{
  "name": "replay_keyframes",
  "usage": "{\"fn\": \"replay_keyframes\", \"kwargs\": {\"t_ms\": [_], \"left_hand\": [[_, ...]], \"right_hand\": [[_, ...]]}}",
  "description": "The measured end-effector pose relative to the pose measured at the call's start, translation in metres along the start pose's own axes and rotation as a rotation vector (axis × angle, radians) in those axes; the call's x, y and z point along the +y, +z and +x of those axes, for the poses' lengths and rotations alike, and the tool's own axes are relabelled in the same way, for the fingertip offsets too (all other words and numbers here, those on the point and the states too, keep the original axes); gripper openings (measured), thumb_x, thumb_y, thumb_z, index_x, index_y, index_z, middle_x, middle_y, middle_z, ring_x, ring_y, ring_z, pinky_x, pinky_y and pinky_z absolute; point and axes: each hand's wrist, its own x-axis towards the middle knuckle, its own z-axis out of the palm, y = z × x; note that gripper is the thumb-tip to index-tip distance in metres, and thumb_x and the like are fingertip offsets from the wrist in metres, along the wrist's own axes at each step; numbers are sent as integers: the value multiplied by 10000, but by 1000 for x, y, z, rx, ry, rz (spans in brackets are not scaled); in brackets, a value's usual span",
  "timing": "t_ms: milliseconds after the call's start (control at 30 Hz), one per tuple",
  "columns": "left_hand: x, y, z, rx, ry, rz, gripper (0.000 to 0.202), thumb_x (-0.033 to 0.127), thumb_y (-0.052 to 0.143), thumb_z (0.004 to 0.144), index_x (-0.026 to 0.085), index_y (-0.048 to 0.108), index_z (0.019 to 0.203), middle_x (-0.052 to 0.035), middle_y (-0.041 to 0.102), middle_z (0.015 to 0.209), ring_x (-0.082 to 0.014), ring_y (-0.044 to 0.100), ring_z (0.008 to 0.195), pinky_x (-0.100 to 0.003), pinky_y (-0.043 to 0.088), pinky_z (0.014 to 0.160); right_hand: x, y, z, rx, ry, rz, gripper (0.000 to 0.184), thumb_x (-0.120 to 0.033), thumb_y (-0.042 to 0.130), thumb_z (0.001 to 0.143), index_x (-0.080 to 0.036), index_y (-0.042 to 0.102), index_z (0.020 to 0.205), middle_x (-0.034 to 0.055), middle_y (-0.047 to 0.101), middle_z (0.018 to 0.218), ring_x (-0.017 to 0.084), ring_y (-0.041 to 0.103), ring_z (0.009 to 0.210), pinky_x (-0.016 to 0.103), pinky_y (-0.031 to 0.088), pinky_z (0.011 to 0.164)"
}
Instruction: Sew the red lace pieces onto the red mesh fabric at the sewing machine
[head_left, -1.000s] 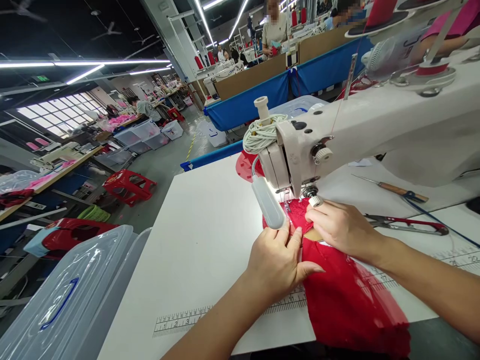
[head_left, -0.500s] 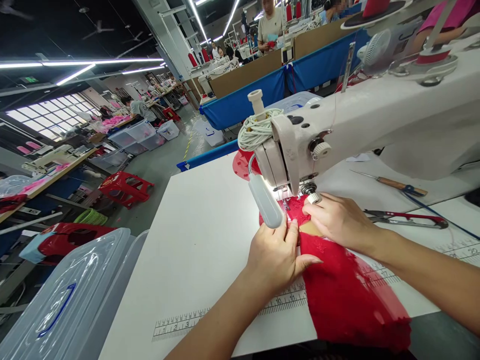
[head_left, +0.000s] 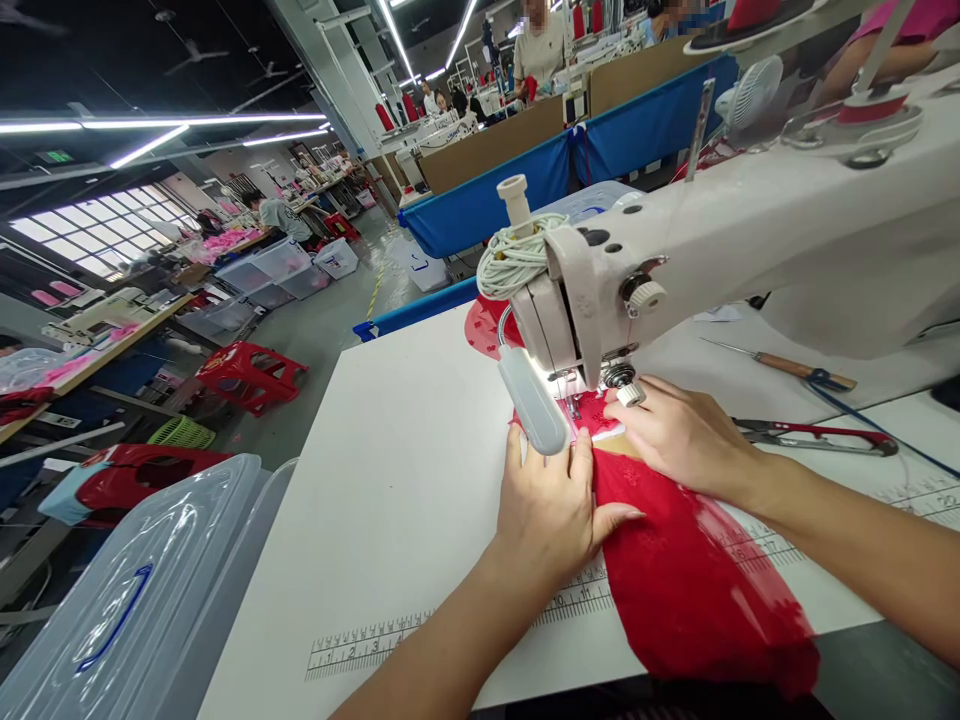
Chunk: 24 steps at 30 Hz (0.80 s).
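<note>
Red lace fabric (head_left: 697, 580) runs from under the presser foot (head_left: 574, 406) of a white sewing machine (head_left: 750, 240) down over the table's front edge. My left hand (head_left: 547, 505) lies flat just in front of the needle area, fingers spread and thumb stretched right over the cloth. A grey machine lamp (head_left: 534, 400) hides some of its fingertips. To the right of the foot, my right hand (head_left: 679, 435) has its fingers bent together on the fabric, its fingertips partly behind a white knob. A tan patch and a white strip show between my hands.
Right of my right hand lie red-handled thread snips (head_left: 821, 437) and a wooden-handled awl (head_left: 806, 370). Ruler marks (head_left: 367, 645) run along the front of the white table (head_left: 420, 450). Clear lidded plastic boxes (head_left: 172, 560) stand at the left. Other people work farther back.
The fingers of my left hand have spread apart. The fabric has shifted slightly toward the machine, and its lower end now hangs rounder. My right hand stays almost in place.
</note>
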Motion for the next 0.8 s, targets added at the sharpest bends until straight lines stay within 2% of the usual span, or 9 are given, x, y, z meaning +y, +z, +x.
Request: {"fn": "replay_keyframes", "kwargs": {"t_ms": [100,233,567,800], "left_hand": [[1,-3,3,32,-7,-56,788,715,298,930,72,624,1250,-170,672,1172,-343,596,1089,-517,437,976],[1,-5,6,46,18,-141,760,673,271,961,57,602,1258,-159,685,1080,-299,614,1024,-461,450,957],[0,-1,6,33,16,-185,756,662,287,962,30,604,1232,-156,674,1022,-291,619,973,-453,466,952],[-3,1,7,7,23,-130,711,633,345,965,31,571,1269,-194,661,1148,-308,622,1049,-483,475,979]], "right_hand": [[-2,-3,1,36,-85,57,262,-43,452,857,-165,685,846,91,682,891,219,562,820,290,387,561],[-3,-3,1,16,-225,183,318,-24,407,873,-132,696,947,99,721,1071,221,609,890,334,491,732],[-2,1,-2,-2,-192,157,292,-44,421,893,-138,696,915,90,743,992,224,658,859,343,502,708],[-1,3,0,-43,-167,187,328,-34,383,904,-125,685,991,106,737,1038,229,655,945,353,511,780]]}}
